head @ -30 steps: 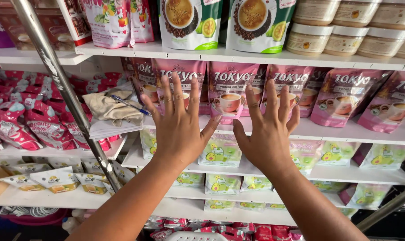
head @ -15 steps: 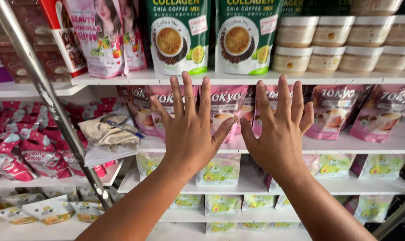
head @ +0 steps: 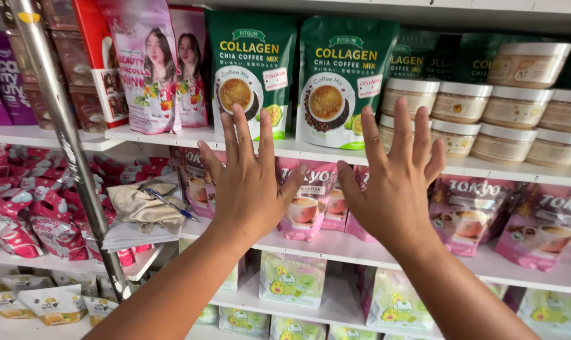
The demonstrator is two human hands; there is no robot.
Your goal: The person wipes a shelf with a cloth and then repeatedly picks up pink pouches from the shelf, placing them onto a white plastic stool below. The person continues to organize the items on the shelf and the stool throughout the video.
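Left hand bare; no rings, no watch, forearm unsleeved. Right hand same; short plain nails, no glove.

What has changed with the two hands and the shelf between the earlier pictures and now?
Both hands rose: the left hand and right hand now reach the green pouches, up from the pink pouches before. The view tilted upward too. Both stay open with fingers spread, holding nothing; the goods stayed put.

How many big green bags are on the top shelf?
2 in plain view: one behind the left hand, one beside it to the right. More green bags hide behind the round tubs.
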